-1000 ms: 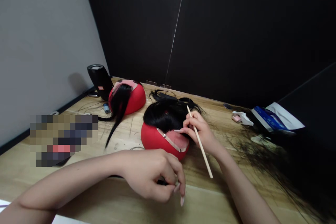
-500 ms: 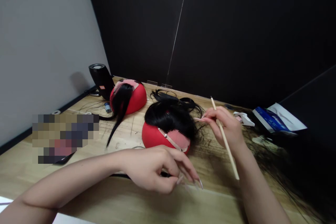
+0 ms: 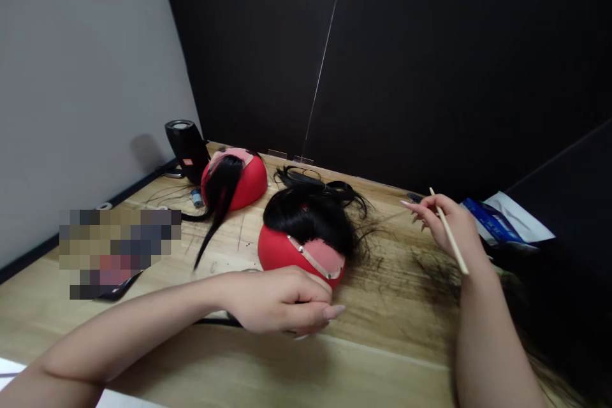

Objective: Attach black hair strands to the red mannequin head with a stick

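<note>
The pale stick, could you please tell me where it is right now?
In the head view, the pale stick is on the right side, held in the right hand, left of the blue packet.

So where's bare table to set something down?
Front of the table, nearer than the left hand, looks bare from the white paper to the right forearm. Crowded: around the near red dome, back left by the speaker, and on the right, where loose hair and a blue packet lie.

Hair looks glossy; near dome, matt; stick, smooth wood; tabletop, wood-grained.
</note>
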Available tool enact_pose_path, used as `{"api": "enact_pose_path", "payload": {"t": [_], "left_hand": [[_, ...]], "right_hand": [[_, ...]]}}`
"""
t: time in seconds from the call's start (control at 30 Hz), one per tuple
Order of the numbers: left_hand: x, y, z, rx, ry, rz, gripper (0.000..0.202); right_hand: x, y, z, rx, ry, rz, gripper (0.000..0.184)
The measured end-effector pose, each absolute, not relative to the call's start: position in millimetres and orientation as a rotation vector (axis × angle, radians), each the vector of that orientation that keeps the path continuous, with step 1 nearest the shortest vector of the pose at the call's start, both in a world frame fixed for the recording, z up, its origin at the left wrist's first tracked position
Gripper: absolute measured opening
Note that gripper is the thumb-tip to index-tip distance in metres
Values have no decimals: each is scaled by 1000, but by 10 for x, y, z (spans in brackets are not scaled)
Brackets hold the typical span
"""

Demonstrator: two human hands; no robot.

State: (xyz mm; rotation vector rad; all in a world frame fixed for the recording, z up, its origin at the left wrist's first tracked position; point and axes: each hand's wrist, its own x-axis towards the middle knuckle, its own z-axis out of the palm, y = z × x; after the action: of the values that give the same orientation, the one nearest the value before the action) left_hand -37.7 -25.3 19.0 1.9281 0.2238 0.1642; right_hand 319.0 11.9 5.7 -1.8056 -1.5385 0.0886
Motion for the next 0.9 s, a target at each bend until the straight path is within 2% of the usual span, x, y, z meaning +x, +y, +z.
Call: {"api": "enact_pose_path", "payload": {"t": [0.2, 0.3, 0.4, 0.53, 0.67, 0.8, 0.9], "left_hand": [[-324, -262, 102, 2176, 188, 333, 39], [-288, -237, 1, 2464, 93, 545, 34], [-262, -175, -122, 2729, 87, 713, 30], [-269, -34, -209, 2876, 111, 856, 27], [-314, 117, -134, 2873, 150, 947, 29], [-366, 193, -9, 2777, 267, 948, 29], [-391, 200, 57, 2650, 362, 1021, 32]], "right_hand": [[3533, 166, -39, -1936, -1479, 10, 28], [3368, 102, 84, -1852, -1408, 54, 42], [3009, -6, 233, -1581, -1365, 271, 54], [2596, -201, 333, -1071, -1524, 532, 50], [2305, -371, 314, -686, -1846, 968, 44], [2000, -364, 172, -609, -1999, 1210, 56], [1859, -252, -6, -666, -1910, 1302, 64]]}}
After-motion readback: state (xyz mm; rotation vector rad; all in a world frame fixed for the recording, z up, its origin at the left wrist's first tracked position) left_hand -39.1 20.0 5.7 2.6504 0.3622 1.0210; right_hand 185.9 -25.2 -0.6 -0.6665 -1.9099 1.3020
